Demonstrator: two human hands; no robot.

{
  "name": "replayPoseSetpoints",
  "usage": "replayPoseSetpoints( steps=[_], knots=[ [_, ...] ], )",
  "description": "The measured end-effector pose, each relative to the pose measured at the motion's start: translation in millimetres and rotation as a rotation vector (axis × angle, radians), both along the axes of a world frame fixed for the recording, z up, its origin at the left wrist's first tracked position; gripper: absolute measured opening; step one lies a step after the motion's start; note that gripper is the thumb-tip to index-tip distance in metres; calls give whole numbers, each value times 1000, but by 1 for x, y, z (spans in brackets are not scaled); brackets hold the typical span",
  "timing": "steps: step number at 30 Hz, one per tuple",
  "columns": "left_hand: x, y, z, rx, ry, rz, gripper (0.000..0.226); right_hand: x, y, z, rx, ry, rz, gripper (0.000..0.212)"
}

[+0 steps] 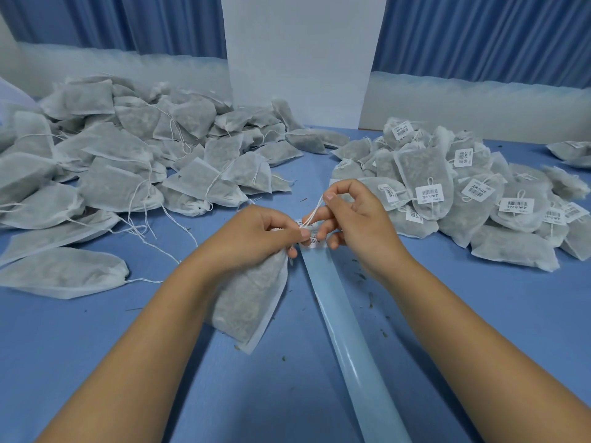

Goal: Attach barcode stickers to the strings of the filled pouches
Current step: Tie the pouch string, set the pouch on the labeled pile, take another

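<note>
My left hand (260,235) grips the neck of a filled white mesh pouch (252,302) that hangs down onto the blue table. My right hand (351,219) pinches the pouch's thin white string (313,212) between thumb and forefinger, pulling it up from the neck. A barcode sticker (312,240) sits between the two hands, at the top end of a long pale blue backing strip (348,343); fingers hide part of it.
A heap of unlabelled pouches (128,161) with loose strings covers the left of the table. Pouches with barcode stickers (463,193) are piled on the right. A white panel (300,59) and blue curtains stand behind. Herb crumbs dot the blue table (447,314).
</note>
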State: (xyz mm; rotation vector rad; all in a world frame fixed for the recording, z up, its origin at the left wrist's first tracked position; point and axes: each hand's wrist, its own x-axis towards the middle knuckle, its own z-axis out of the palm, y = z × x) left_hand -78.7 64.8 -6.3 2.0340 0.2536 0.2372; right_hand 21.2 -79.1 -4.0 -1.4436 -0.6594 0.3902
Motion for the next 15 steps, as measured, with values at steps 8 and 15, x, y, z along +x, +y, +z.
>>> replayPoseSetpoints(
  steps=[8,15],
  knots=[
    [-2,0,2,50,24,-7,18,-1,3,-5,-52,-70,-60,13],
    [-3,-4,5,87,-2,-26,14,0,6,-9,-63,-80,-70,14]
  ],
)
